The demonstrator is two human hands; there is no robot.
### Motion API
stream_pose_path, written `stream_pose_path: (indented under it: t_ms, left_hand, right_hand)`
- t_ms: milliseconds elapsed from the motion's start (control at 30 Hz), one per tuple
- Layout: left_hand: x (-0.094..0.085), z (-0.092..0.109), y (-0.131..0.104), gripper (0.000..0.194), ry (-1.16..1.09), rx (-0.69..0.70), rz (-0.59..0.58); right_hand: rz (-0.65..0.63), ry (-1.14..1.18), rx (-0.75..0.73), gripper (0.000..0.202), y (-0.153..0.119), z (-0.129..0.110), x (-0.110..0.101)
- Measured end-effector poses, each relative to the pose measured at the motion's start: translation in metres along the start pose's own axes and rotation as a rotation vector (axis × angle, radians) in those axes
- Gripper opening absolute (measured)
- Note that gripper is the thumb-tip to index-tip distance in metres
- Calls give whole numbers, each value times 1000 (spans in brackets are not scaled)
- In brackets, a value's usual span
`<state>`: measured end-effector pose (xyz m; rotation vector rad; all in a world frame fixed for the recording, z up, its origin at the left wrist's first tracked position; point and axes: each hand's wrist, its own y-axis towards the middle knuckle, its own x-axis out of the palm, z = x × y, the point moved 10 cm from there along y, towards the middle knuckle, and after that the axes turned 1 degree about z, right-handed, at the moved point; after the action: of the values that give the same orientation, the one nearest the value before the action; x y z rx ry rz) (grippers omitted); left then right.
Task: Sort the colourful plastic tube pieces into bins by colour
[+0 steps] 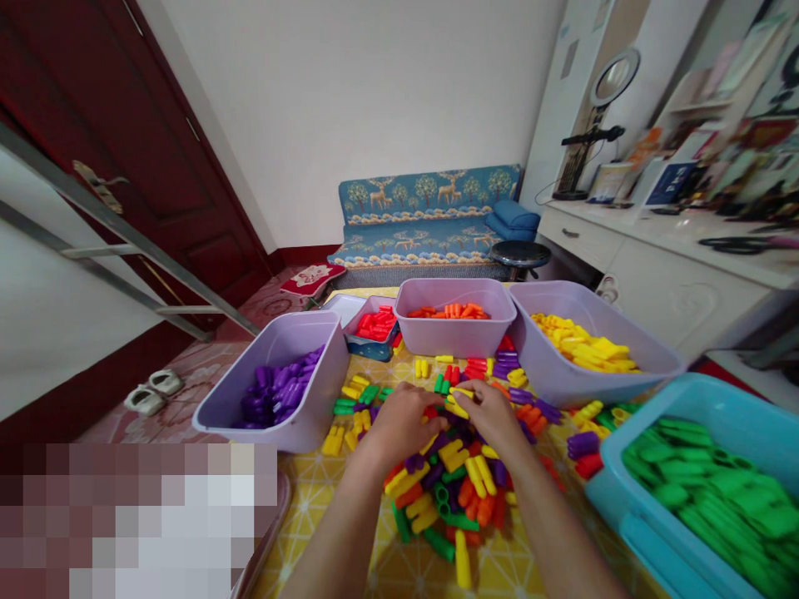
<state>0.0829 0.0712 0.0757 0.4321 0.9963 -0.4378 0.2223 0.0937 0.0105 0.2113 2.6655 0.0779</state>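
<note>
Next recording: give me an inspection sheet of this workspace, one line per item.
Surface: table under a yellow patterned cloth.
Job's things: mixed pile of coloured pegs in front of the person; purple bin, red bin, orange bin, yellow bin, green bin hold sorted pegs.
Clutter: loose pegs scattered between the bins.
Hands: left hand and right hand rest on the pile; grip not clear.
Cables: one hanging beside the ring light.
Surroundings: sofa, stool, white cabinet, slippers.
</note>
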Motion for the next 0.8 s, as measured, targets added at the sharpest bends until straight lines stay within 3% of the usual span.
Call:
stream_pose_path:
  t_ms: [67, 167, 233, 300, 433, 533, 667, 800]
  left_hand:
    - [0, 6, -9, 18, -34, -6, 32]
    - [4, -5, -15, 17, -101, -139, 156]
    - [6, -17, -17, 28, -143, -231, 283]
    - [8, -18, -17, 46, -149, -224, 369]
    - [17, -9, -14, 58, -93, -135, 342]
    - [20, -16, -15, 54, -101, -194, 333]
    - [20, -25, -17, 35, -122, -256, 343]
    - [17, -25, -20, 46, -154, -255, 380]
  right_hand:
    - [-28, 6, -12, 24, 0, -2, 2]
    - [-57, 2, -69, 22, -2, -10, 3]
    - [-76, -10, -92, 22, -3, -14, 2]
    - [-90, -26, -99, 22, -4, -17, 0]
    - [-59, 29, -90, 20, -4, -22, -8]
    - [-72, 191, -14, 23, -5, -23, -7]
    - [-103, 326, 59, 24, -8, -25, 0]
    - [-121, 293, 30, 20, -11, -30, 0]
